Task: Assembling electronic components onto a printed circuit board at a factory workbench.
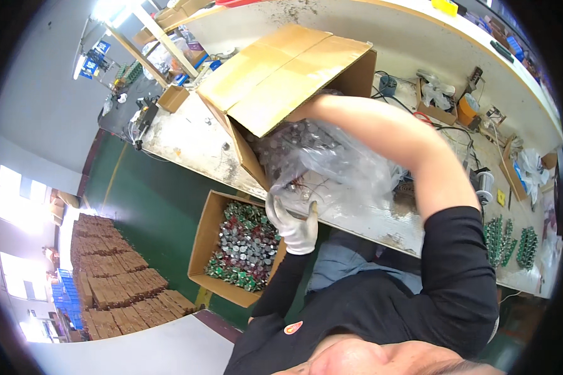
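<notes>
My left hand (292, 226), in a white glove, has its fingers and thumb spread at the table's front edge. Between them nothing is held; red wires (296, 185) lie just beyond the fingertips. A large cardboard box (281, 69) rests tilted on the table, its opening facing me. Out of it spills a clear plastic bag (350, 164) with many small grey parts (294, 140) inside. My bare right forearm (369, 122) reaches into this box, and my right hand is hidden behind its flap. Below my left hand stands an open carton (201, 240) of round metal parts and green circuit boards with red wires.
Rows of green boards (499, 240) lie at the table's right. Behind them are a solder wire spool (485, 182), an orange container (467, 106) and black cables. A small brown box (172, 98) sits on the far left of the table. Many stacked brown cartons (119, 275) stand left on the floor.
</notes>
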